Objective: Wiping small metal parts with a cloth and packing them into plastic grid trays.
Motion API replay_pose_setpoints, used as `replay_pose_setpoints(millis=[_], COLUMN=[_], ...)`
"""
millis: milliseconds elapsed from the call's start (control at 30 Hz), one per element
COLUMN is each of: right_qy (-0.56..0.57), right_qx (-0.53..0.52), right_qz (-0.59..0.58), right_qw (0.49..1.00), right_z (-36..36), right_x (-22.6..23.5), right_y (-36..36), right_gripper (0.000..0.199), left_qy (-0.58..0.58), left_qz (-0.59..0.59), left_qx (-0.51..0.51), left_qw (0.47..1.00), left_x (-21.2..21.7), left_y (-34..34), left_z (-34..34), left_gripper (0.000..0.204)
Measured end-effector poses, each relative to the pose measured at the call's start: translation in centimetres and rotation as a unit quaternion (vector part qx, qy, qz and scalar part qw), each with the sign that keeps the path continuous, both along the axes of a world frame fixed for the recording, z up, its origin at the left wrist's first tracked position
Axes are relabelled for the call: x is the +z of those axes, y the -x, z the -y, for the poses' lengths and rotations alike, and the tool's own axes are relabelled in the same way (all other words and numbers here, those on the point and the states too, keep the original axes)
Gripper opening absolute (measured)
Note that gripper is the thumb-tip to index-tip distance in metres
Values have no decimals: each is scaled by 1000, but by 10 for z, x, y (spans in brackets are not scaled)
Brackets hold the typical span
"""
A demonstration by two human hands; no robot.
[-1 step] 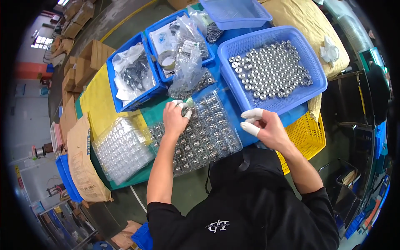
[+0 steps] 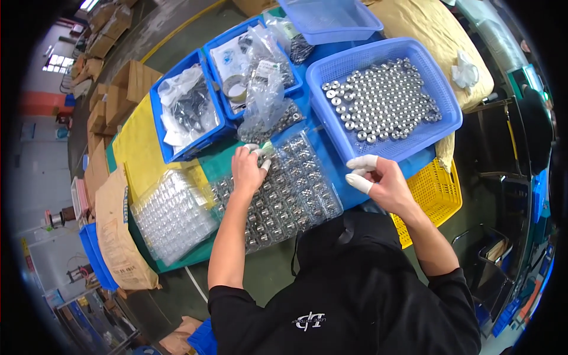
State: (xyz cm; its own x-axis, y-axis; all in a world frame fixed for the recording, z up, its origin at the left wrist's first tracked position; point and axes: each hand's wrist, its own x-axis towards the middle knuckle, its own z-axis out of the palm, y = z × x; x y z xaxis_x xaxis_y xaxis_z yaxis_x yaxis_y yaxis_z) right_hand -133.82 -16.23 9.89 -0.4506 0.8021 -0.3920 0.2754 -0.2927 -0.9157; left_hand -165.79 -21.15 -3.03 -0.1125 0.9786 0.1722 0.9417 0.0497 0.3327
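Note:
My left hand, white covers on its fingertips, rests over a clear plastic blister tray whose pockets hold many small shiny metal parts. Its fingers curl down and the thumb comes close to them; what lies between is too small to make out. To the right of the tray, my right hand is held in the air near the front corner of a blue perforated basket. Its covered thumb and forefinger point left, slightly apart, with nothing visible between them. Round metal pieces with centre holes cover the basket floor.
Empty clear blister trays are stacked at the left. Behind stand two blue bins with plastic bags, a tape roll and a bag of metal parts. A yellow crate sits at the right, below the table's edge.
My right hand has moved slightly to the right. My left hand stays over the same part of the filled tray. The whole view has shifted a little.

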Motion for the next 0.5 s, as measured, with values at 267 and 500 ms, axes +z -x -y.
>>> replay_pose_setpoints(millis=[267, 500], right_qy=[-15, -140], right_qx=[-145, -102], right_qz=[40, 164], right_qw=[988, 971], right_z=[-11, -40], right_x=[-3, -7], right_y=[-66, -81], right_gripper=[24, 21], left_qy=[85, 106], left_qz=[-16, -113], left_qx=[0, 28], left_qw=[996, 988], left_x=[-20, -7], left_y=[-12, -26], left_z=[-10, -9], left_gripper=[24, 27])
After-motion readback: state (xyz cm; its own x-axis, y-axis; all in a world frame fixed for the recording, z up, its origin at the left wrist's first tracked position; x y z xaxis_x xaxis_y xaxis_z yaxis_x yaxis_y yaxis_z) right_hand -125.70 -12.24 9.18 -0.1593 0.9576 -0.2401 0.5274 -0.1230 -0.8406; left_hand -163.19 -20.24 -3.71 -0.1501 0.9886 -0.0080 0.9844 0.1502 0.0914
